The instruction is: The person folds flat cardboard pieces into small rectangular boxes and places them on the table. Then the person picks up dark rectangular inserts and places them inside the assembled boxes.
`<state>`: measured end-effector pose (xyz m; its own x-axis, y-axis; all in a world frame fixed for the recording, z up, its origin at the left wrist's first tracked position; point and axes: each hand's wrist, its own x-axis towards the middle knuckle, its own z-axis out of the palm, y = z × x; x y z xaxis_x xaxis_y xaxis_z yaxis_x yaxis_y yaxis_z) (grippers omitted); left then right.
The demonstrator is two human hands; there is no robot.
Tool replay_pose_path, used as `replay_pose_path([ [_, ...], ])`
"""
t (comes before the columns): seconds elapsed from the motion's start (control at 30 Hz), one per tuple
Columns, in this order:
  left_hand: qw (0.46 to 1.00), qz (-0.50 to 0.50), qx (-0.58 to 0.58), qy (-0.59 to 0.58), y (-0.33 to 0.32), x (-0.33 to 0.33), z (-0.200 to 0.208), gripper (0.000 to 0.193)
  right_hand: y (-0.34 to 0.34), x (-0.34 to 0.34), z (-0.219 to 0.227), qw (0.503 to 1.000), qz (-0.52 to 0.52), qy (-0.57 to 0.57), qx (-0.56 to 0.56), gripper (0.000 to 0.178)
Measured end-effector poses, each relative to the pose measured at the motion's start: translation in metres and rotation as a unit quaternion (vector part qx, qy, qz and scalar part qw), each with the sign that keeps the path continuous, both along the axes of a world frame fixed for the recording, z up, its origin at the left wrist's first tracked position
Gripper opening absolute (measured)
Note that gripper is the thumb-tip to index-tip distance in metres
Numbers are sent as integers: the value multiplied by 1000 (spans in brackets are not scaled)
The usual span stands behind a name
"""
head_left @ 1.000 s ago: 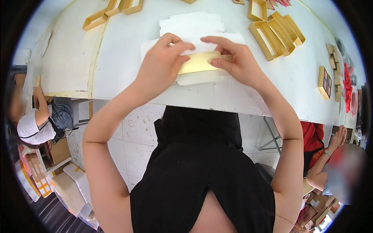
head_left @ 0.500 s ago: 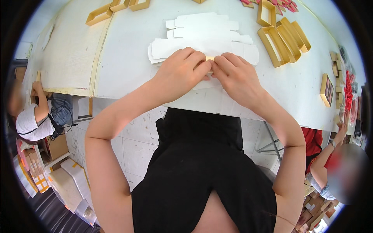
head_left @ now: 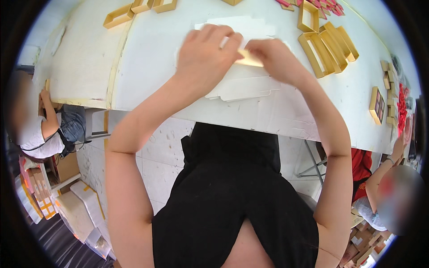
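A pale gold cardboard piece (head_left: 251,60), blurred by motion, spans the gap between my two hands above the table. My left hand (head_left: 208,50) pinches its left end, fingers bent. At the other end my right hand (head_left: 278,59) has its fingers closed on the piece. Flat white cardboard box blanks (head_left: 243,89) lie beneath and in front of the hands, and more of them show beyond the fingers. My hands hide the middle of these blanks.
Gold open box frames (head_left: 316,53) stand at the right back; others (head_left: 118,17) are at the left back. Red and tan pieces (head_left: 321,6) lie at the far edge. A compartmented box (head_left: 376,105) sits farther right. One person works at each side.
Both hands have lifted away from me, up over the white blanks, carrying the gold piece. They are a little farther apart, so more of the piece shows. The nearer blanks are now uncovered.
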<state>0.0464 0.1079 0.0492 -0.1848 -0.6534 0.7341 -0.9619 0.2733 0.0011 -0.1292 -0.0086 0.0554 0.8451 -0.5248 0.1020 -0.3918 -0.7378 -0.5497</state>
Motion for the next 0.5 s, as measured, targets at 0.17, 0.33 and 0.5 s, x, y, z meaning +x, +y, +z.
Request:
replay_pose_path([
  [0.17,873,-88,139,459,32,-26,38,35,23,-5,33,939,-159,-286,-104,22],
  [0.33,889,-66,146,429,2,-15,64,36,85,3,43,917,3,-336,-216,33],
  [0.5,850,-7,457,263,-42,18,71,32,75,-53,63,896,135,-218,-362,29],
])
